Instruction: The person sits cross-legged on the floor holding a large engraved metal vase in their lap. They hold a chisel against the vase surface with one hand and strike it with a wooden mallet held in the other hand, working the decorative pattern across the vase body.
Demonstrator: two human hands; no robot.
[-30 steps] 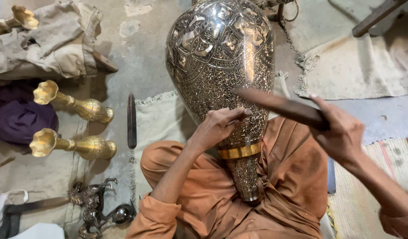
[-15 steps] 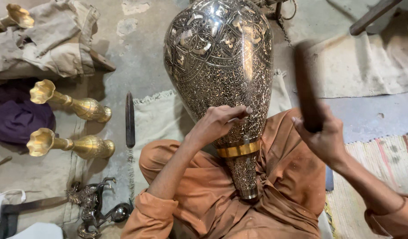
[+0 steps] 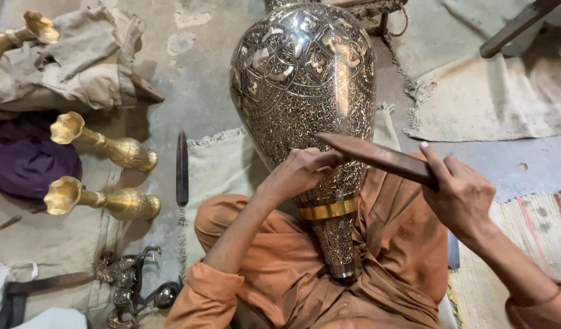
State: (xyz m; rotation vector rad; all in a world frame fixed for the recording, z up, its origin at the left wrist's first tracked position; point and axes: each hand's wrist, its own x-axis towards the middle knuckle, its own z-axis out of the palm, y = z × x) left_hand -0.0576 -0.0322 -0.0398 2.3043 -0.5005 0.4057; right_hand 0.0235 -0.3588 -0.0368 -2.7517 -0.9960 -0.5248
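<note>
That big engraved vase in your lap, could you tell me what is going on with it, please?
A person seated on the floor has a large engraved metal vase lying across the lap, neck toward the body. The left hand presses fingertips against the vase's lower body, possibly pinching a small tool, too small to tell. The right hand grips a flat wooden bat, its far end at the left hand. Two brass vases lie on the floor to the left.

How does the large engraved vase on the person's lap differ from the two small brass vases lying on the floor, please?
The large engraved vase is silvery, densely patterned and far bigger; the small brass vases are golden and mostly plain. The large vase rests against the lap, under the left hand, while the small ones lie untouched on their sides. The right hand holds a wooden stick. All are metal.
</note>
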